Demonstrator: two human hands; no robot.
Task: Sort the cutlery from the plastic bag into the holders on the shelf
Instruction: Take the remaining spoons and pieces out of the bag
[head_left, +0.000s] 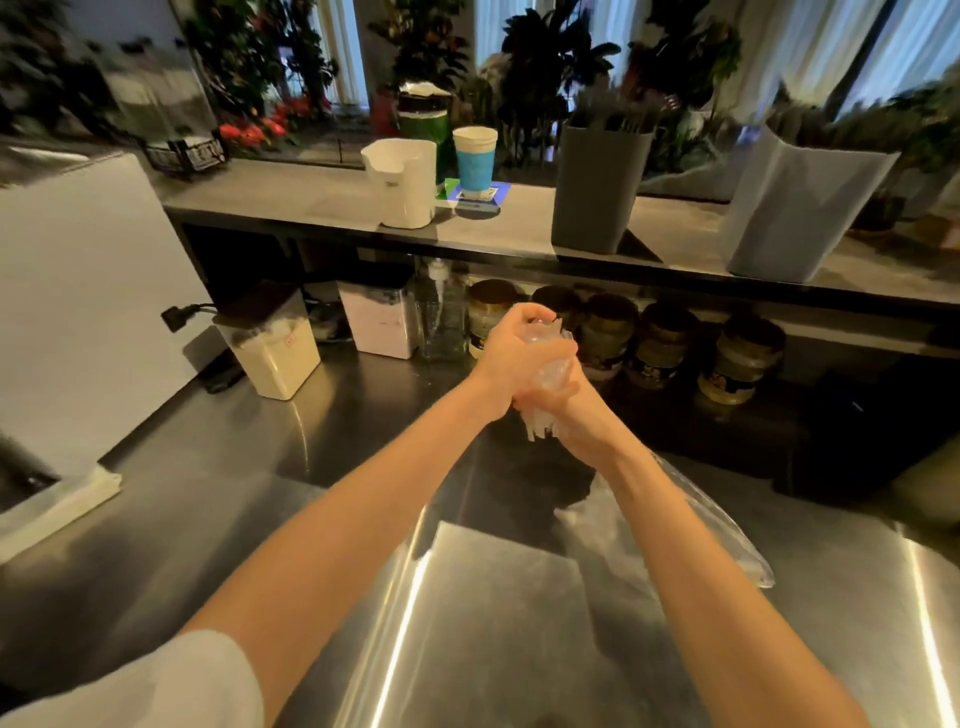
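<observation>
Both hands wrapped tight round one bundle of clear plastic cutlery (545, 374), above the steel counter (493, 623) and below the shelf (311, 202): left hand (511, 358) clamped over the top, right hand (566, 410) clamped lower down. Likely light, stiff, slick and snappable; best gripped mid-bundle, thin ends splaying out below. Pieces too blurred to count. One limp clear plastic bag (691, 525) on the counter. Two grey plastic holders: nearer (597, 192), farther (800, 208)

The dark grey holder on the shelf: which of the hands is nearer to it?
Neither clearly. Left hand and right hand clasp one bundle of clear cutlery below the dark grey holder; the left sits higher.
</observation>
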